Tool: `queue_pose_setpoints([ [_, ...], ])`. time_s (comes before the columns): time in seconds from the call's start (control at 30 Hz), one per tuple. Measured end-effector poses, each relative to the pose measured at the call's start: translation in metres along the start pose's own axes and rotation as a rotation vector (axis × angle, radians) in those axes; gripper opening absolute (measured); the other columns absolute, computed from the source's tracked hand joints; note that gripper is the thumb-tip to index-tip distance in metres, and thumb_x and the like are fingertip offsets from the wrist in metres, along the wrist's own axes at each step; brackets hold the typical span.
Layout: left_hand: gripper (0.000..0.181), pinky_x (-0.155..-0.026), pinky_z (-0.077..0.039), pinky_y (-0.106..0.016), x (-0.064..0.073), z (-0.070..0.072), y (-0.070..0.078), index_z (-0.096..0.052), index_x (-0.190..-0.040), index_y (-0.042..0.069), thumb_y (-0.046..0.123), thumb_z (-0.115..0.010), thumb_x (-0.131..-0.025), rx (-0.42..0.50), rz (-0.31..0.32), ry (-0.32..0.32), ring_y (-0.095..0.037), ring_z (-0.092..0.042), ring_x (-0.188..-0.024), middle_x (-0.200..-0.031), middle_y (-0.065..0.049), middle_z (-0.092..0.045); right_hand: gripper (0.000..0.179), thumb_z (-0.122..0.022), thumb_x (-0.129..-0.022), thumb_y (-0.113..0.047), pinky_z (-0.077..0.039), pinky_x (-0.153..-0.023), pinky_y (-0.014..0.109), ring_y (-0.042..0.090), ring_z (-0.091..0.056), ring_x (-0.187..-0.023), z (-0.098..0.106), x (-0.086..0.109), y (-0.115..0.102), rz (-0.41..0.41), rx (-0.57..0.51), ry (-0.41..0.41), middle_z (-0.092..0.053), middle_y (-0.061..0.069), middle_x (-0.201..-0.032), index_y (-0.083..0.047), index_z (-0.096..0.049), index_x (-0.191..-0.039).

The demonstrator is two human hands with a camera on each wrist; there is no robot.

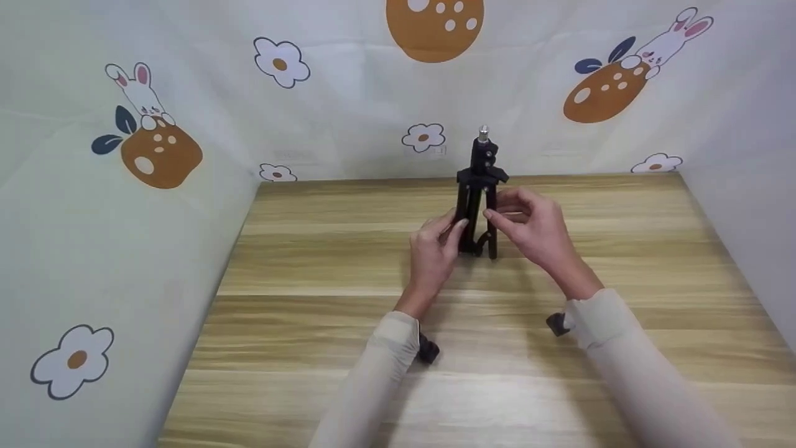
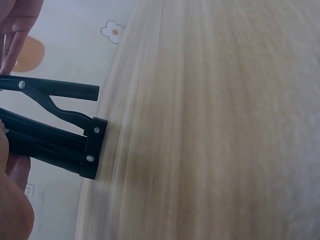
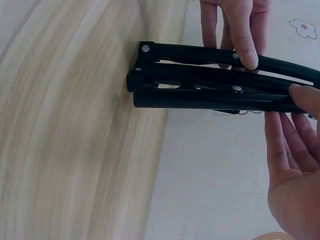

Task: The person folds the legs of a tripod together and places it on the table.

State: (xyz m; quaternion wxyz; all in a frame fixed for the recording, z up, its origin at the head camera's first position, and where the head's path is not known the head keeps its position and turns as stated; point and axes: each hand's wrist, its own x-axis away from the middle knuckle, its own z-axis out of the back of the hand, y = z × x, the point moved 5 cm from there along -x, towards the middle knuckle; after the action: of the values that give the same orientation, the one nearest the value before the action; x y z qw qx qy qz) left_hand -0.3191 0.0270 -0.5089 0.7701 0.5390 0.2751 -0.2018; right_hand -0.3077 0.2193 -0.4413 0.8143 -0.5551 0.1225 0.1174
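A small black light stand (image 1: pixel 482 163) with a silver stud on top is held upright near the back of the table, its legs folded close together. My left hand (image 1: pixel 433 252) grips the legs from the left, thumb at the front. From the right, my right hand (image 1: pixel 540 225) pinches the right leg between thumb and fingers. In the left wrist view that leg (image 2: pixel 75 90) angles slightly away from the others, linked by a curved brace (image 2: pixel 55 108). The right wrist view shows the fingers of both hands on the black tubes (image 3: pixel 200 99).
The wood-grain table (image 1: pixel 298 336) stretches toward me and to both sides. A pale cloth backdrop (image 1: pixel 348 112) printed with rabbits, oranges and flowers hangs behind and beside it. Small black devices (image 1: pixel 428 350) show at both sleeve cuffs.
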Motion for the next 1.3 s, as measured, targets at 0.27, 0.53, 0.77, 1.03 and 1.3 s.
queue_pose_setpoints([
  [0.27, 0.028, -0.091, -0.063, -0.015, 0.0007, 0.0004, -0.0001, -0.079, -0.13, 0.008, 0.022, -0.073, -0.106, -0.009, 0.002, -0.003, -0.016, -0.077, -0.1, -0.118, -0.007, -0.083, 0.026, -0.082, -0.097, -0.009, -0.066, -0.085, 0.019, 0.03, -0.079, -0.104, -0.0039, 0.0013, -0.0013, 0.022, 0.101, 0.002, -0.08, 0.017, -0.111, 0.002, -0.071, -0.117],
  [0.53, 0.028, -0.088, -0.064, -0.018, 0.002, 0.0009, -0.0001, -0.079, -0.129, 0.008, 0.023, -0.073, -0.106, -0.049, -0.027, 0.018, -0.016, -0.078, -0.097, -0.116, -0.007, -0.083, 0.023, -0.081, -0.098, -0.009, -0.068, -0.086, 0.026, 0.031, -0.078, -0.104, -0.0063, 0.0026, -0.0032, 0.015, 0.157, 0.0, -0.079, 0.018, -0.108, 0.004, -0.07, -0.113],
  [0.77, 0.029, -0.087, -0.065, -0.023, 0.0027, -0.0007, 0.0014, -0.078, -0.13, 0.006, 0.022, -0.071, -0.107, -0.067, -0.064, 0.023, -0.016, -0.079, -0.098, -0.117, -0.007, -0.083, 0.022, -0.081, -0.098, -0.01, -0.067, -0.085, 0.023, 0.03, -0.077, -0.104, -0.0053, 0.0025, -0.0011, 0.008, 0.149, 0.006, -0.078, 0.018, -0.106, 0.004, -0.071, -0.111],
  [1.03, 0.031, -0.088, -0.063, -0.014, 0.0039, -0.0014, 0.0003, -0.077, -0.131, 0.004, 0.023, -0.073, -0.106, -0.067, -0.012, 0.031, -0.018, -0.078, -0.101, -0.117, -0.009, -0.083, 0.023, -0.082, -0.097, -0.009, -0.065, -0.081, 0.015, 0.031, -0.076, -0.104, -0.006, 0.0024, 0.0004, 0.034, 0.161, 0.003, -0.078, 0.019, -0.106, 0.005, -0.07, -0.111],
  [1.3, 0.032, -0.09, -0.064, -0.016, 0.0039, -0.0014, 0.0006, -0.076, -0.132, 0.005, 0.022, -0.073, -0.106, -0.059, -0.034, 0.035, -0.019, -0.079, -0.103, -0.121, -0.01, -0.082, 0.021, -0.082, -0.097, -0.006, -0.064, -0.081, 0.014, 0.03, -0.076, -0.104, -0.0066, 0.0024, -0.0001, 0.035, 0.138, 0.003, -0.078, 0.019, -0.106, 0.005, -0.07, -0.11],
])
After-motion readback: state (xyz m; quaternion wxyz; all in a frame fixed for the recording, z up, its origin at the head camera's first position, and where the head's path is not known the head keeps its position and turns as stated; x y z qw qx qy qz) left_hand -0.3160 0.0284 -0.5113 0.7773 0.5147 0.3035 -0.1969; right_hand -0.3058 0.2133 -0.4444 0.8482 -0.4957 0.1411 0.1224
